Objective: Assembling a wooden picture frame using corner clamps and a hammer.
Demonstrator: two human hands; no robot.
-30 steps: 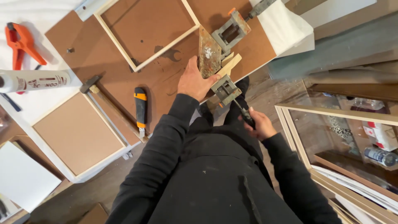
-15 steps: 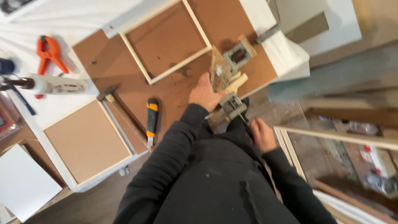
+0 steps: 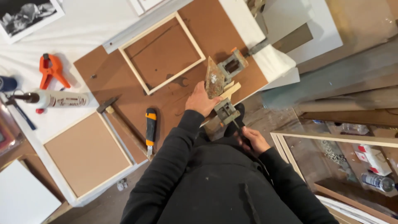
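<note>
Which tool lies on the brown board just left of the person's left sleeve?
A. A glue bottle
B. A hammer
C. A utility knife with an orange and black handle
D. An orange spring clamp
C: the utility knife lies beside the left sleeve, with the hammer further left and the orange spring clamp and glue bottle off on the white sheet.

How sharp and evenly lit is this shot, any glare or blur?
Head view: mostly sharp, soft even light and faint shadows; no glare on the white cloth; the left hand on the corner clamp is clear; the shelf clutter at right looks dimmer and softer.
</note>
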